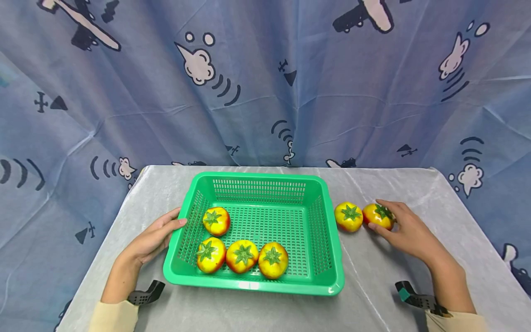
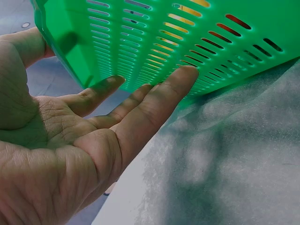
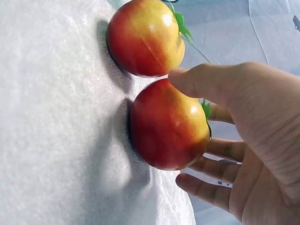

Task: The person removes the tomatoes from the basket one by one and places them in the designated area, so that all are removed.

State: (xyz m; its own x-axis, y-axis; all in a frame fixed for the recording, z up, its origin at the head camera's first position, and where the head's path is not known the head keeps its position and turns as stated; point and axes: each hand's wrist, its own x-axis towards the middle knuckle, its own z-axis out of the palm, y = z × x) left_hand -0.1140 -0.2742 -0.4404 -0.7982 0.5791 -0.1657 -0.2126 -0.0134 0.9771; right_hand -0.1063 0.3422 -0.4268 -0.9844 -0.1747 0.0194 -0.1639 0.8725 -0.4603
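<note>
My left hand (image 1: 154, 236) holds the left rim of a green plastic basket (image 1: 254, 286), thumb at the rim and fingers against the outside of the slotted wall (image 2: 178, 47). Inside, several yellow-and-red tomatoes, with green leafy tops, lie toward the left and front; one tomato (image 1: 216, 221) sits behind the front row. On the table, right of the basket, my right hand (image 1: 408, 229) grips a tomato (image 3: 166, 129) between thumb and fingers. This tomato rests on the tabletop. Another tomato (image 1: 348, 217) sits close beside it, between it and the basket. The right fingertips are partly hidden behind the fruit.
A pale grey cloth covers the table (image 1: 373, 295). Behind it hangs a blue curtain (image 1: 257, 92) printed with planes and clouds. Each wrist wears a black strap, the left strap (image 1: 146, 293) near the basket's front left corner.
</note>
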